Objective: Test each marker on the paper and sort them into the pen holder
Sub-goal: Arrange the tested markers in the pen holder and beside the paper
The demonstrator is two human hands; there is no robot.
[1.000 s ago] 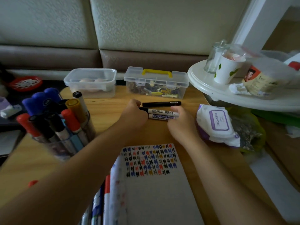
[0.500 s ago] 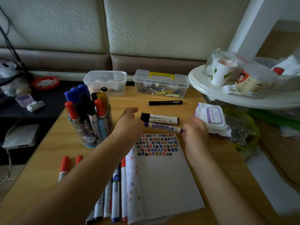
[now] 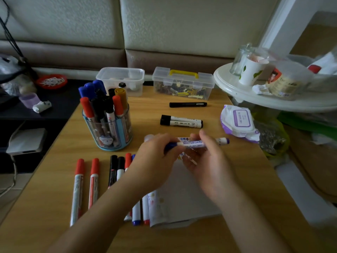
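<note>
We see a wooden worktop (image 3: 45,216). At its left stands a pen holder (image 3: 109,132), and two clear boxes (image 3: 183,84) sit along the far edge. A black marker (image 3: 187,104) lies near them, and two black-capped markers (image 3: 181,121) touch just nearer to us. A wipes pack (image 3: 238,123) lies at the right; the paper (image 3: 182,198) lies nearest, a row of markers (image 3: 94,181) beside it.

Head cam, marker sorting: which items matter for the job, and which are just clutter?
Job: blue marker, gripped by left hand and right hand; pen holder; paper; loose red markers, black-capped markers, black pen.
Clutter: wipes pack; yellow-handled box; clear tub; white stand; paper cup.
</note>
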